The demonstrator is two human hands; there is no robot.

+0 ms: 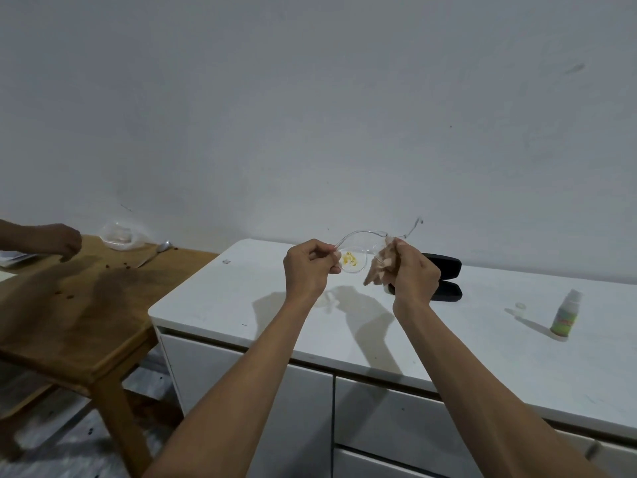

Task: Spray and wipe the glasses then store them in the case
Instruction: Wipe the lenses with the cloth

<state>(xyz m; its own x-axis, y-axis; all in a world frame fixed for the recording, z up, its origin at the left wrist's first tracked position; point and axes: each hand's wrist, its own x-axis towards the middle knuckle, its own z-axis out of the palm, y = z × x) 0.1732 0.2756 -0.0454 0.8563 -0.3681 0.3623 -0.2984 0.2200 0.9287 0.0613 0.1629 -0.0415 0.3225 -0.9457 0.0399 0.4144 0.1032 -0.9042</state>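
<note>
Clear glasses (358, 248) between both hands, left grip (306, 269) pinching one end, right grip (410, 270) pressing cloth (381, 263) on the other.

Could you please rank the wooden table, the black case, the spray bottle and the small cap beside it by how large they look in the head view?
1. Wooden table
2. Black case
3. Spray bottle
4. Small cap

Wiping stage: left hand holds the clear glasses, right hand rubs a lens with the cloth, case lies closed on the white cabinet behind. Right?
Not quite: the head view shows the black case lying open, not closed. Otherwise correct: the left hand holds the clear glasses, the right hand rubs with the cloth, above the white cabinet.
</note>
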